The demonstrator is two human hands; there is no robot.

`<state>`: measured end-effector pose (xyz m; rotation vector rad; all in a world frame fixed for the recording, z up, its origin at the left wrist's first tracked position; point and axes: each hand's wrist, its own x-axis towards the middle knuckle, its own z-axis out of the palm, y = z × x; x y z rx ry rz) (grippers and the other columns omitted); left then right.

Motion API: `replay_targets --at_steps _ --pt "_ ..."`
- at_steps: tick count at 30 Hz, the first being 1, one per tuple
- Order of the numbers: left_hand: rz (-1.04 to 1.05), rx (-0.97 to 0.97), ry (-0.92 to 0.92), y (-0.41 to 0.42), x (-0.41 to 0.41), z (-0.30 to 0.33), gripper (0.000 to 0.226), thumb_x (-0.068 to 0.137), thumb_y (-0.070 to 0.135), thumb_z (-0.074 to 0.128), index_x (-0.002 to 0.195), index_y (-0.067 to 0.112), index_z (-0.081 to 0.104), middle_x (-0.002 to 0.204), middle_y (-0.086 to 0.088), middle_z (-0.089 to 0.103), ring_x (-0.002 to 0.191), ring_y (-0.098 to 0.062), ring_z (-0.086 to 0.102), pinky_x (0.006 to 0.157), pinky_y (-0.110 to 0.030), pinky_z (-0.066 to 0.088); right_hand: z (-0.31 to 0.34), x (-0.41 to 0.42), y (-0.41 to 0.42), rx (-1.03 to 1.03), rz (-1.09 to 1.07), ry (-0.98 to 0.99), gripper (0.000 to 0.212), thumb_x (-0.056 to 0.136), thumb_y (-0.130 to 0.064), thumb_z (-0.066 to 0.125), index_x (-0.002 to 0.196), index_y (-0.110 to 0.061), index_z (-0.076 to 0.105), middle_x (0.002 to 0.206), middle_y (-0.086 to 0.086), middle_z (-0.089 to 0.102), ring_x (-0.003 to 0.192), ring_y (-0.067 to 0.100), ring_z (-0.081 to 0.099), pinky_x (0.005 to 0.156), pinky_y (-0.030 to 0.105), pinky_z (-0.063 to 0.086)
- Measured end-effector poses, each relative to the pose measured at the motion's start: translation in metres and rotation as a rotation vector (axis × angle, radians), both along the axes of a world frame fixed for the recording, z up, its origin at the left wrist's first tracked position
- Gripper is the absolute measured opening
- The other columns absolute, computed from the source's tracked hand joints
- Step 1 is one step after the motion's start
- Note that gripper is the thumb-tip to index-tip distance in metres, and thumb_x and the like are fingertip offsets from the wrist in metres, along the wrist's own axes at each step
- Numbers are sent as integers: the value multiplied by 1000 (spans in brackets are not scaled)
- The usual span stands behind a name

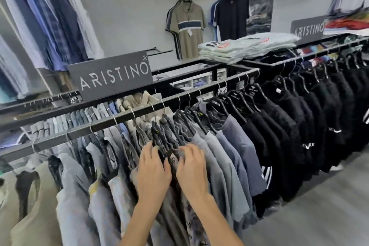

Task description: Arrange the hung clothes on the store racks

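A long black rack rail [111, 124] runs from lower left to upper right, packed with hung shirts on wire-hooked black hangers. Grey and patterned shirts [225, 152] hang in the middle, beige ones at the left, black ones [299, 118] at the right. My left hand [153, 173] rests on the shoulders of the dark patterned shirts, fingers bent over them. Close beside it, my right hand [191, 168] has its fingers curled onto the neighbouring grey shirt's shoulder. A narrow gap with a dark patterned shirt [172, 159] shows between the two hands.
A grey ARISTINO sign [111, 75] stands on the rack top. Folded pale shirts [239, 48] are stacked on a shelf behind. Polo shirts [187, 26] hang on the back wall, striped shirts [46, 18] on the upper left. Grey floor [319, 211] lies at the right.
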<state>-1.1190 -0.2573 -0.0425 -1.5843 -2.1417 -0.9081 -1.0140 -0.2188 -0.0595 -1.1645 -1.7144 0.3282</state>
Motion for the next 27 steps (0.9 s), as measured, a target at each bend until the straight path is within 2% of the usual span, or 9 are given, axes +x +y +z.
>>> replay_targets --at_steps 3,7,9,13,15,19,21,24,27 --pt "-101 32 -16 8 7 2 29 90 19 61 116 7 59 138 -9 49 132 -24 44 103 -41 46 6 18 17 5 -85 -1 27 90 -4 54 112 -13 66 120 2 59 114 24 51 100 41 45" --pt "-206 97 -74 23 24 7 17 90 14 61 106 9 62 129 -4 53 123 -21 49 96 -38 49 16 42 38 -1 -167 2 30 87 3 54 111 -10 65 117 7 59 107 29 53 92 43 48" --pt "-264 103 -121 31 39 8 16 91 13 59 107 9 62 129 -2 53 122 -19 48 98 -34 46 18 55 49 -31 -189 -21 30 89 2 54 115 -9 64 120 8 58 106 30 53 90 41 48" --pt "-351 130 -202 46 71 15 12 92 16 56 104 15 56 113 7 53 109 -14 51 88 -28 45 19 75 77 -146 -146 -32 35 92 -1 53 125 -9 60 128 8 56 114 30 52 95 41 47" --pt "-374 149 -246 62 86 20 10 92 13 55 102 15 55 105 7 53 101 -14 52 87 -25 42 20 81 92 -225 -77 -51 37 96 -10 54 132 -11 55 134 7 53 123 28 50 99 39 45" --pt "-230 151 -284 106 111 23 19 84 9 60 103 9 54 104 0 50 101 -22 52 90 -25 36 20 95 128 -405 84 -8 46 95 -24 54 141 -17 49 140 6 55 127 28 52 101 43 46" --pt "-104 120 -337 122 121 20 33 82 10 63 113 5 52 112 -7 48 108 -28 49 95 -31 36 21 102 142 -485 153 44 45 94 -25 54 139 -19 52 135 7 61 120 28 58 98 43 50" --pt "57 60 -351 139 135 15 55 84 13 64 133 1 41 130 -13 42 123 -32 40 104 -36 32 17 108 161 -564 245 0 53 95 -32 59 144 -18 47 133 9 63 119 28 60 98 42 51" --pt "194 0 -269 150 145 9 64 84 13 62 141 1 36 141 -15 36 130 -34 37 108 -42 36 9 112 170 -641 327 -63 53 98 -32 56 146 -14 44 120 12 67 111 30 63 84 36 51"
